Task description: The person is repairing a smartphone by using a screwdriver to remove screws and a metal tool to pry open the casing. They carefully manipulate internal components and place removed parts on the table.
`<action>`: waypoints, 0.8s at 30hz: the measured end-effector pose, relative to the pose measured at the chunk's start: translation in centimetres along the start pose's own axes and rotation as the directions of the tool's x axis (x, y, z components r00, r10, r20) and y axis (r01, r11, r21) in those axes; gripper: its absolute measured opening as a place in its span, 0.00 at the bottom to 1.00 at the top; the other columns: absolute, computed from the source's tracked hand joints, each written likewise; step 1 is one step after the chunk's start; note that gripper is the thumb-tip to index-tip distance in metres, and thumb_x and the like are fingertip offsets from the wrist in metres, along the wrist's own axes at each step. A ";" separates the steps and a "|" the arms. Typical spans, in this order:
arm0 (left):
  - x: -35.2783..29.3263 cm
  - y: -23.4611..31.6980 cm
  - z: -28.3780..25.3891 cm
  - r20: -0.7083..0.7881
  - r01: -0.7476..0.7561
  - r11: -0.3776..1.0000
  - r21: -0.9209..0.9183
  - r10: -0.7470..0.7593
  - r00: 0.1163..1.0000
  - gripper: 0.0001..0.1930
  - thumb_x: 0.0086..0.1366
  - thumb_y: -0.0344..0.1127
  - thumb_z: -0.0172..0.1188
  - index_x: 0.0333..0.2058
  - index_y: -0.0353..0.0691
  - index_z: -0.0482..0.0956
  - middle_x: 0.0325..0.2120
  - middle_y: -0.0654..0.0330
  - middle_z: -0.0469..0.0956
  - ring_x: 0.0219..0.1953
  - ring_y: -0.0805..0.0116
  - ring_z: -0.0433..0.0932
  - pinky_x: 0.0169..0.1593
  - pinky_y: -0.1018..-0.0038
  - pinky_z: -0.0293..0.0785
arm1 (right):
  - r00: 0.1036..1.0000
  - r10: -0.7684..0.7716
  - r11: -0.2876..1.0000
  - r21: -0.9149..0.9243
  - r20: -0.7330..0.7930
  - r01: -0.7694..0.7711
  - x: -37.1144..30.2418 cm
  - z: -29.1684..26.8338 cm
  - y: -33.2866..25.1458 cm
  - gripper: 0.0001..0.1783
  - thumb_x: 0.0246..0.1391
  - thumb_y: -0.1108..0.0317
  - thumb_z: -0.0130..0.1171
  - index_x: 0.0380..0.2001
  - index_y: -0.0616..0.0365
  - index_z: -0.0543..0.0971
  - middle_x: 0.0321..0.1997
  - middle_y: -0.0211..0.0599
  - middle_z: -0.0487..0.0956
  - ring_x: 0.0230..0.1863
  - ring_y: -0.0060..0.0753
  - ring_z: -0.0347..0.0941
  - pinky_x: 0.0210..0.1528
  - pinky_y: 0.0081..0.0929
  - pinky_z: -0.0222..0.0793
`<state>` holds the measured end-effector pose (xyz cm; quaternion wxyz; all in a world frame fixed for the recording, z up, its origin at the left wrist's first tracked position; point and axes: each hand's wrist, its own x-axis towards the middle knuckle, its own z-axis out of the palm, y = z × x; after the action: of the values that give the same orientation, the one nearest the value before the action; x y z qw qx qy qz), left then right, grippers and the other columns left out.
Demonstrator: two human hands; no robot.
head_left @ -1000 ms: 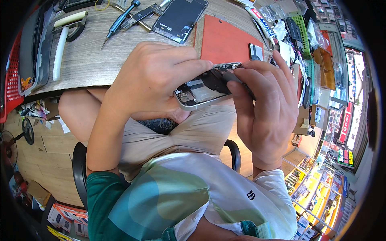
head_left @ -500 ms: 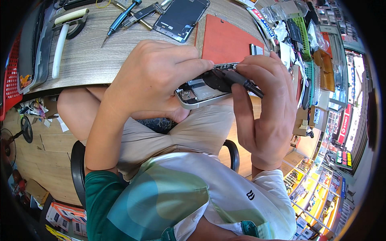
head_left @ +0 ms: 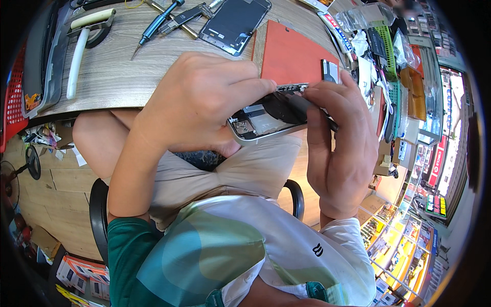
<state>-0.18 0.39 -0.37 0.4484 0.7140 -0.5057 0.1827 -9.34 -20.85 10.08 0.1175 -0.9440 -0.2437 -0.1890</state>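
1. Head view: the silver phone frame (head_left: pixel 268 122) is held in mid-air above the lap, just off the table (head_left: pixel 120 77), tilted, its open inside showing.
2. Good handling here, I'd say, means light, shallow touches; the small parts inside look easy to nick.
3. I'd brace the frame on the red mat (head_left: pixel 294 53) beyond it, since mid-air support likely lets it wobble.
4. The left hand (head_left: pixel 204 94) is curled mostly closed on the frame, a finger stretched along the far edge; I can't see its thumb.
5. The right hand (head_left: pixel 342 135) is half closed, fingers pinching a dark slim tool (head_left: pixel 334 124) at the frame's right end; I can't make out its tip.
6. The left forearm slants inward; the right wrist stands nearly upright.
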 end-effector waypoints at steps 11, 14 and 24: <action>0.1 -0.2 0.0 0.011 -0.009 1.000 -0.010 0.009 1.000 0.37 0.45 0.55 0.85 0.47 0.31 0.88 0.23 0.59 0.76 0.23 0.59 0.78 0.26 0.65 0.70 | 0.997 -0.021 0.992 0.124 -0.069 0.030 -0.8 0.5 0.9 0.20 0.56 0.85 0.71 0.52 0.67 0.80 0.41 0.51 0.85 0.35 0.52 0.85 0.38 0.40 0.82; 0.0 -0.3 0.0 0.009 -0.014 1.000 -0.012 0.014 1.000 0.37 0.45 0.54 0.85 0.47 0.31 0.88 0.23 0.59 0.76 0.23 0.59 0.78 0.26 0.65 0.71 | 0.997 -0.009 0.991 0.132 -0.080 0.019 -0.9 0.6 0.9 0.21 0.56 0.85 0.71 0.53 0.67 0.80 0.41 0.51 0.85 0.35 0.51 0.85 0.34 0.38 0.80; 0.1 -0.3 -0.1 0.023 -0.025 1.000 -0.008 0.025 0.999 0.36 0.46 0.52 0.84 0.48 0.31 0.88 0.24 0.58 0.77 0.23 0.59 0.79 0.26 0.66 0.71 | 0.997 0.004 0.992 0.125 -0.082 0.006 -0.9 0.8 0.8 0.21 0.58 0.84 0.71 0.54 0.66 0.79 0.44 0.51 0.85 0.36 0.51 0.85 0.35 0.37 0.80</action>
<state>0.17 0.47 -0.37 0.4429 0.7081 -0.5203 0.1780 -9.48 -21.64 8.92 0.1861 -0.9261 -0.2504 -0.2120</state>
